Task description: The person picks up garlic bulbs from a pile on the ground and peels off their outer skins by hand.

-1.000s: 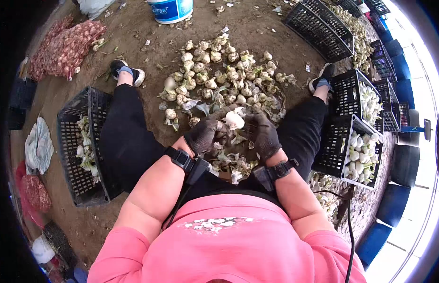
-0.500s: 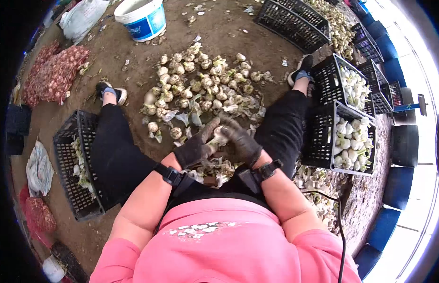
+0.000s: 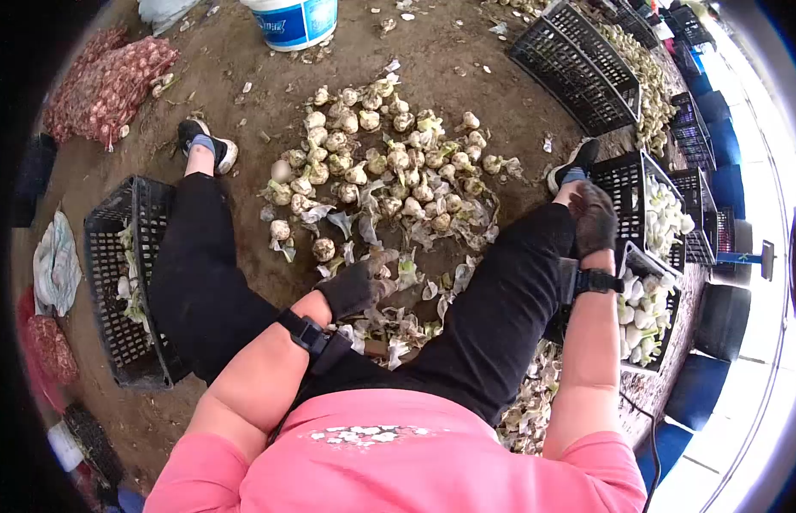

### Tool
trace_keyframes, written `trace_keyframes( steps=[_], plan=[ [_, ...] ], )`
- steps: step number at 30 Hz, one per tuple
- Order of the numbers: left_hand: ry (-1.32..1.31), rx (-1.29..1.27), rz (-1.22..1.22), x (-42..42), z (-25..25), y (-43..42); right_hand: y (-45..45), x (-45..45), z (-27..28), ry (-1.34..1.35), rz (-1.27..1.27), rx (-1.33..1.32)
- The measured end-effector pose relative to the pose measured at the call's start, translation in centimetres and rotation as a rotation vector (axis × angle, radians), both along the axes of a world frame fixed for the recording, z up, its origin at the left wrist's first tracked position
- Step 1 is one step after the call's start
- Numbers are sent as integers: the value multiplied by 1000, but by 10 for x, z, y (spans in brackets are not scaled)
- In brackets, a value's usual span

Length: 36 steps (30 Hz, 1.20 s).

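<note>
My left hand (image 3: 359, 286), in a dark glove, hangs low between my legs with its fingers curled. Whatever is in it, if anything, is hidden. Just beyond it lies a pile of garlic bulbs (image 3: 398, 158), dirty and with papery skins, on the ground. My right hand (image 3: 593, 221), also gloved, is over my right knee, beside the black crates. Its fingers look bent, and I cannot see what they hold. Near it stand a crate of peeled white garlic (image 3: 663, 214) and a closer crate of white garlic (image 3: 644, 312), partly behind my forearm.
A black crate (image 3: 116, 299) stands by my left leg. Another black crate (image 3: 577, 64) lies tilted at the upper right. Net bags of bulbs (image 3: 107, 90) and a white-blue bucket (image 3: 294, 24) are farther off. Loose skins (image 3: 530, 398) litter the ground on the right.
My hands have parted. The right one has swung right toward the crates, while the left has moved slightly left and down. The garlic bulb between them no longer shows there. The view has shifted.
</note>
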<state>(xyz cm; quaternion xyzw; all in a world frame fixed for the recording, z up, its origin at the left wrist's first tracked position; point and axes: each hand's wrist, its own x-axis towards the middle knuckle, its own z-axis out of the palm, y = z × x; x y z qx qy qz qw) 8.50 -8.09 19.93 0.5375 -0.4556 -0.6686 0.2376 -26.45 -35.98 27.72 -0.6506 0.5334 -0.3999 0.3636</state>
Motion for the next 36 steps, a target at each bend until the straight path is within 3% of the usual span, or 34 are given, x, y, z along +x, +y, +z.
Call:
trace_keyframes(
  steps=[1,2,3,4,5,6,7,8,9,10,11,13,15,17,18,19,20,21,22,23,25,26,27,28,29,32,33,34,35,36],
  plan=[
    [-83,-106,48,0,-1,-1,-24,-3,-50,526,253,-101],
    [-11,-155,139,-2,-12,0,-13,34,-73,697,396,-540],
    [-6,-135,150,0,-17,1,-22,43,-135,173,478,-126],
    [34,-61,159,3,-20,1,-23,82,-177,981,313,-242],
    [74,9,168,7,-23,0,12,131,-136,479,121,73],
    [-6,-48,156,10,-20,1,29,172,-112,442,111,94],
    [-3,-34,168,12,-20,1,29,194,-125,454,152,-24],
    [-36,-105,181,13,-22,1,28,219,-129,174,109,119],
    [-70,-178,191,13,-24,2,28,242,-131,267,104,-78],
    [247,-46,351,12,-17,1,21,267,-135,358,323,-132],
    [36,-83,274,15,-8,-3,18,284,-131,442,533,-197],
    [-73,-203,322,16,-1,-9,37,306,-111,893,574,-52],
    [-5,-69,328,18,5,-9,41,304,-134,1093,576,-151],
    [-21,-115,416,14,-3,-8,30,288,-158,999,495,-61],
    [-154,-438,484,6,-35,-5,26,277,-158,719,478,-30],
    [-153,-448,486,10,-28,-6,30,274,-144,436,461,-1],
    [-31,-247,524,16,-21,-8,35,268,-127,513,470,-102],
    [93,-41,550,21,-11,-11,46,266,-104,465,488,151],
    [86,-129,607,23,-2,-14,53,253,-112,413,566,165],
    [-87,-542,701,20,-12,-19,61,238,-120,360,640,181],
    [-11,-367,654,26,6,-21,116,235,-55,316,650,175],
    [-74,-544,630,26,7,-23,132,232,-42,501,771,44],
    [-139,-724,602,25,9,-24,152,230,-38,430,755,-32],
    [-126,-601,420,31,25,-18,163,229,-23,583,751,-11],
    [-103,-602,434,26,10,-15,174,226,-9,734,743,15],
    [-348,-786,313,10,-38,-13,196,210,3,691,788,-3],
    [-33,-508,559,8,-62,-17,201,207,24,687,783,-10],
    [285,-211,787,9,-72,-18,206,204,60,481,739,342],
    [-313,-445,712,25,-25,-10,206,199,81,267,683,685],
    [7,-252,785,40,-11,-7,202,195,81,269,690,676]
  ],
)
